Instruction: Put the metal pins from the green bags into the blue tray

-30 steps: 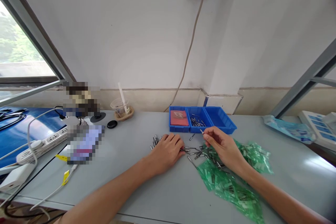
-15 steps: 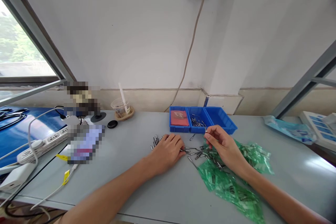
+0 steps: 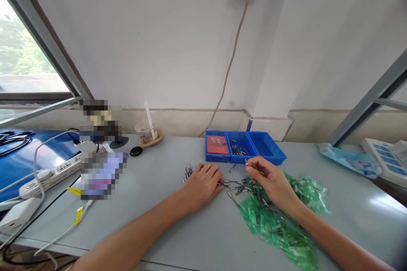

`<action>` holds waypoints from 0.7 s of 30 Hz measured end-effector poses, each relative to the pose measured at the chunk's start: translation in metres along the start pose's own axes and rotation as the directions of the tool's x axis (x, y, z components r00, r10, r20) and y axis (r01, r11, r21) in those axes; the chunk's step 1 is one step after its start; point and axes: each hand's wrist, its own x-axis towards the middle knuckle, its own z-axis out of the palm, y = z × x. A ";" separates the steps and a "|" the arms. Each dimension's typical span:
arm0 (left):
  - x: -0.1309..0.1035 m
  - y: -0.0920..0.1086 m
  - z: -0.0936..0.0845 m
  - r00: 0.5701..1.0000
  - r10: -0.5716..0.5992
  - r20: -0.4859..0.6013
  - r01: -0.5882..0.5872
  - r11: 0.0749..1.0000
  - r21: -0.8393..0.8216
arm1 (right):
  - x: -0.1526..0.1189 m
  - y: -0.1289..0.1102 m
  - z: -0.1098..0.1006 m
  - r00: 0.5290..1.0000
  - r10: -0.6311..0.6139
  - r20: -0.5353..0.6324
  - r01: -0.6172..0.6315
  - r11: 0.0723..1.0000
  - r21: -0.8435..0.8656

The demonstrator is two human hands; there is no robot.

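My left hand (image 3: pixel 203 186) rests low over the table with its fingers curled. A thin metal rod with a thicker end (image 3: pixel 226 183) sticks out between its thumb and fingertips. Beyond that hand lies a small pile of similar rods (image 3: pixel 188 172), partly covered by it. My right hand (image 3: pixel 270 178) is raised a little, thumb and fingers pinching a small metal rod (image 3: pixel 246 162) of which only the tip shows. Under it, loose metal rods (image 3: pixel 243 188) lie in a heap beside green plastic bags (image 3: pixel 286 235) holding more of them.
A blue three-compartment tray (image 3: pixel 229 160) stands behind the hands, with a red packet (image 3: pixel 217 145) on the left and several rods in the middle. A plastic cup with a straw (image 3: pixel 146 130), a black round lid (image 3: pixel 136 151) and a power strip (image 3: pixel 60 169) are to the left.
My right hand has shifted slightly left with the small rod in its pinch. My left hand stays in about the same place.
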 end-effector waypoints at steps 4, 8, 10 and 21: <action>0.000 0.001 0.000 1.000 -0.009 0.002 0.009 1.000 0.019 | -0.001 -0.004 -0.001 0.997 0.062 0.050 -0.068 0.991 0.111; -0.001 0.001 0.001 1.000 -0.019 -0.016 0.020 0.998 0.065 | -0.002 -0.008 0.000 0.996 0.079 0.048 -0.087 0.976 0.201; -0.001 0.002 0.002 0.999 -0.027 -0.026 0.029 0.997 0.078 | -0.003 -0.008 0.000 0.995 0.084 0.048 -0.093 0.969 0.229; -0.001 0.002 -0.003 0.999 -0.033 -0.020 0.035 0.997 0.069 | -0.001 -0.003 -0.003 0.988 -0.035 -0.151 0.025 0.997 -0.070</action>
